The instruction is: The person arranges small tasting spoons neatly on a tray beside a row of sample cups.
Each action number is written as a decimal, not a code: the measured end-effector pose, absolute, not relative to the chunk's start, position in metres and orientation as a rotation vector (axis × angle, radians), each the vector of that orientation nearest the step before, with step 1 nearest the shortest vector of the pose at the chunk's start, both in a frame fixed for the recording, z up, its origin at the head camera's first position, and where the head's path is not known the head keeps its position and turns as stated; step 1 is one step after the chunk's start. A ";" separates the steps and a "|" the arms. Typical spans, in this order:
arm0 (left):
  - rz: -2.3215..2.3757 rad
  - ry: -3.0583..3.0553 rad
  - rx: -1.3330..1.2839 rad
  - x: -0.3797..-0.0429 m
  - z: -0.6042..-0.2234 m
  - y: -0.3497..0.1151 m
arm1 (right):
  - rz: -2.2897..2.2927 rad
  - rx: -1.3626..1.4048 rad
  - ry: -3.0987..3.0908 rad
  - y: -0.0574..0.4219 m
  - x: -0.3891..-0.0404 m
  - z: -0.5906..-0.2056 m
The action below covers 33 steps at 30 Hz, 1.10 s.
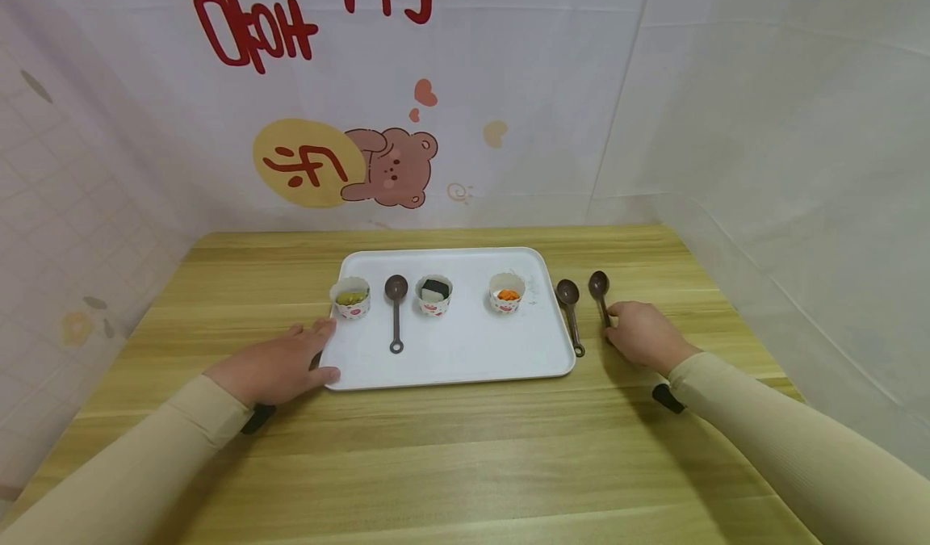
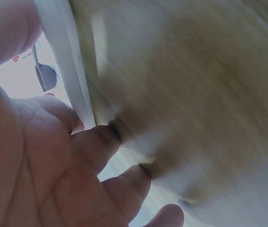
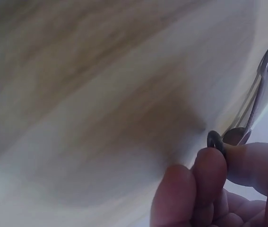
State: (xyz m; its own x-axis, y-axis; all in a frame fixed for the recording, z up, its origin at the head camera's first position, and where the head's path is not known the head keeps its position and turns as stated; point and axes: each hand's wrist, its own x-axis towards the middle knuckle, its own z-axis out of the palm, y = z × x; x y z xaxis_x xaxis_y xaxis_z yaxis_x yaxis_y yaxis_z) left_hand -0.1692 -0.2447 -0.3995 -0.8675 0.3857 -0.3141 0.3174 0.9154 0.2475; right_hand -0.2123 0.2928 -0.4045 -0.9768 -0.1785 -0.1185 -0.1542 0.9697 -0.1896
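My right hand (image 1: pixel 645 335) pinches the handle of a brown spoon (image 1: pixel 599 285) to the right of the tray; the ring at its handle end (image 3: pixel 215 141) shows between thumb and fingers in the right wrist view. A second brown spoon (image 1: pixel 569 293) lies beside the tray's right edge. At the left edge of the white tray (image 1: pixel 465 351), my left hand (image 1: pixel 279 363) rests with its thumb on the rim and its fingers spread. In the left wrist view, fingertips (image 2: pixel 98 142) of this hand touch the table outside the rim.
Along the tray stand a paper cup with greenish food (image 1: pixel 352 309), a third brown spoon (image 1: pixel 396 288), a cup with black and white pieces (image 1: pixel 433 307) and a cup with orange bits (image 1: pixel 506 306). A printed cloth (image 1: pixel 523 109) hangs behind the wooden table (image 1: pixel 465 464).
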 end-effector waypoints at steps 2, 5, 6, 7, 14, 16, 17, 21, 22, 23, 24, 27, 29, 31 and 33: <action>0.266 2.714 0.513 -0.169 -0.400 -0.245 | -0.296 -0.237 2.988 0.293 -0.212 -0.404; 0.269 2.710 0.507 -0.169 -0.400 -0.245 | -0.332 -0.240 3.003 0.292 -0.212 -0.403; 0.269 2.709 0.504 -0.170 -0.400 -0.245 | -0.343 -0.247 3.007 0.291 -0.212 -0.402; 0.271 2.708 0.501 -0.170 -0.400 -0.245 | -0.349 -0.256 3.012 0.290 -0.212 -0.402; 0.279 2.708 0.499 -0.172 -0.403 -0.246 | -0.422 -0.264 3.024 0.282 -0.212 -0.398; 0.282 2.707 0.499 -0.172 -0.402 -0.246 | -0.458 -0.262 3.031 0.280 -0.212 -0.397; 0.283 2.706 0.498 -0.172 -0.403 -0.246 | -0.480 -0.263 3.030 0.279 -0.212 -0.397; 0.282 2.703 0.491 -0.172 -0.402 -0.246 | -0.578 -0.235 2.997 0.272 -0.210 -0.393; 0.278 2.703 0.488 -0.172 -0.402 -0.246 | -0.604 -0.225 2.984 0.271 -0.209 -0.392; 0.277 2.704 0.487 -0.171 -0.402 -0.246 | -0.630 -0.214 2.971 0.268 -0.208 -0.390; 0.276 2.703 0.486 -0.171 -0.401 -0.245 | -0.649 -0.203 2.962 0.266 -0.207 -0.389; 0.275 2.704 0.489 -0.170 -0.400 -0.245 | -0.695 -0.191 2.942 0.259 -0.205 -0.386; 0.278 2.703 0.489 -0.170 -0.400 -0.245 | -0.713 -0.196 2.937 0.254 -0.203 -0.384; 0.276 2.703 0.487 -0.170 -0.399 -0.245 | -0.733 -0.198 2.930 0.249 -0.203 -0.383; 0.272 2.703 0.485 -0.170 -0.400 -0.245 | -0.753 -0.198 2.926 0.245 -0.203 -0.383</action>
State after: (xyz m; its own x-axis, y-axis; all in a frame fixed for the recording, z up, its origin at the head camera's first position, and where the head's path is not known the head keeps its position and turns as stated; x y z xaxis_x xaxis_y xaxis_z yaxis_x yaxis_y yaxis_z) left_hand -0.1701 -0.2450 -0.3996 -0.8683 0.3684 -0.3322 0.2948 0.9218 0.2517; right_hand -0.2031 0.2446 -0.3829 -0.9849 -0.1546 -0.0776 -0.0979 0.8681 -0.4867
